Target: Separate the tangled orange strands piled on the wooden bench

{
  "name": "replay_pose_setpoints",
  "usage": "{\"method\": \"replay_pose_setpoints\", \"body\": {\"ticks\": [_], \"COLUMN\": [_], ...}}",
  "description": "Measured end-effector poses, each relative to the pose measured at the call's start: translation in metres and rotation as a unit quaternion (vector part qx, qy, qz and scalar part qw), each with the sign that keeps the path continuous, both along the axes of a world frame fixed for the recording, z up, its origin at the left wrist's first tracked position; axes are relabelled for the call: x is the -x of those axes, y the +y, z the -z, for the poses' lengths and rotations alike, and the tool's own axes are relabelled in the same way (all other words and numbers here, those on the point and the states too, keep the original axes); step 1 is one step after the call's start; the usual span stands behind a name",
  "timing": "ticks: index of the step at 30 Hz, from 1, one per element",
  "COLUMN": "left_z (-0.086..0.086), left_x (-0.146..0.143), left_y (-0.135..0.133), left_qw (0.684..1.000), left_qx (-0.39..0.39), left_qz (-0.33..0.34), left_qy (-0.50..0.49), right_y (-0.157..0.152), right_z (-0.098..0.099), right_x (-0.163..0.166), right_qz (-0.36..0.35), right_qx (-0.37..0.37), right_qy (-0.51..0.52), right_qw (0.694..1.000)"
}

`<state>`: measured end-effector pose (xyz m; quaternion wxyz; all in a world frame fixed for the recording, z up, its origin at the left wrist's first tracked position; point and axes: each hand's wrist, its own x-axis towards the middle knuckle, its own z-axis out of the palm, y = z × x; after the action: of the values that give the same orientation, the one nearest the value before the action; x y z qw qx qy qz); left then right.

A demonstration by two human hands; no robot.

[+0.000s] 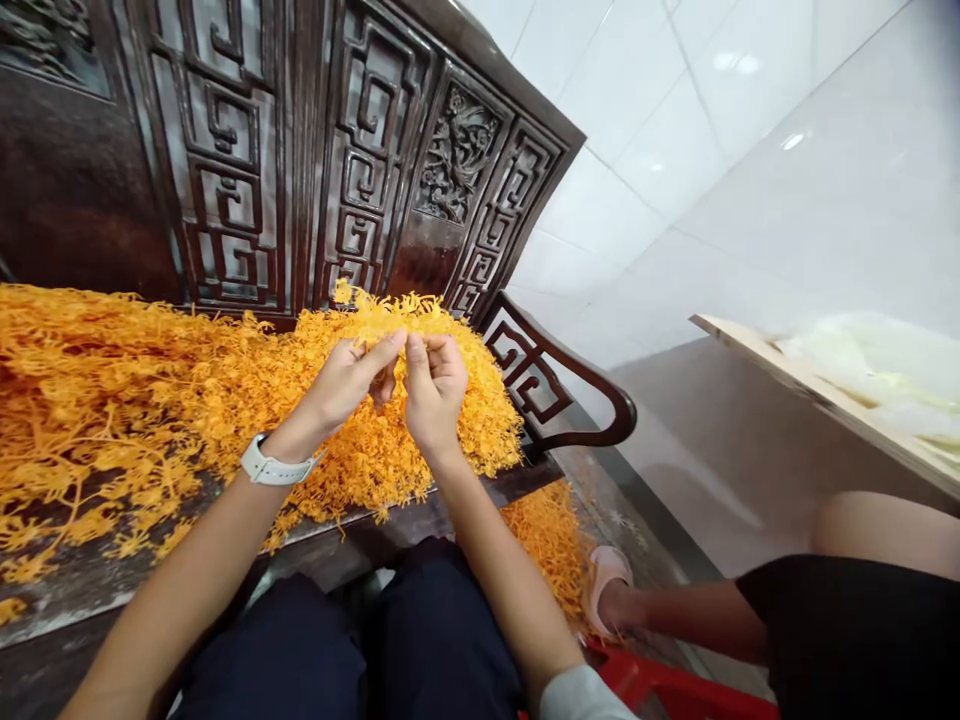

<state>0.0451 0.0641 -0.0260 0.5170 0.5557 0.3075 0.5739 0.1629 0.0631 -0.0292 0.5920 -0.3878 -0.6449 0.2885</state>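
Observation:
A big heap of orange plastic sprigs (150,390) covers the seat of a dark carved wooden bench (315,160). My left hand (349,380), with a white watch at the wrist, and my right hand (433,385) meet above the heap's right end. Both pinch a small orange sprig (386,372) between thumbs and fingertips; the piece is mostly hidden by the fingers. My knees in dark trousers sit just below the bench edge.
More orange sprigs (551,540) lie on the floor at the right of the bench. Another person's leg and pink slipper (604,585) rest there, beside a red crate (667,685). A wooden board (817,395) carrying pale material stands at the right.

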Motion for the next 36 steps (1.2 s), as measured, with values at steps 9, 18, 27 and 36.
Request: {"method": "replay_pose_setpoints", "body": {"ticks": [9, 18, 27, 36], "left_z": [0.008, 0.013, 0.002, -0.018], "left_x": [-0.011, -0.016, 0.092, 0.067], "left_y": [0.006, 0.006, 0.040, 0.006], "left_qw": [0.994, 0.986, 0.948, 0.984], "left_qx": [-0.030, 0.008, 0.046, -0.015], "left_qz": [-0.089, -0.124, -0.157, -0.129], "left_qy": [-0.061, -0.110, -0.272, -0.119], "right_y": [-0.009, -0.035, -0.053, 0.019], "right_z": [-0.001, -0.010, -0.026, 0.024], "right_x": [-0.007, -0.012, -0.003, -0.018], "right_qz": [0.000, 0.052, 0.006, 0.062], "right_qx": [-0.100, -0.299, -0.254, 0.018], "right_qy": [-0.018, -0.128, -0.129, -0.187], "right_qw": [0.995, 0.944, 0.959, 0.980]}}
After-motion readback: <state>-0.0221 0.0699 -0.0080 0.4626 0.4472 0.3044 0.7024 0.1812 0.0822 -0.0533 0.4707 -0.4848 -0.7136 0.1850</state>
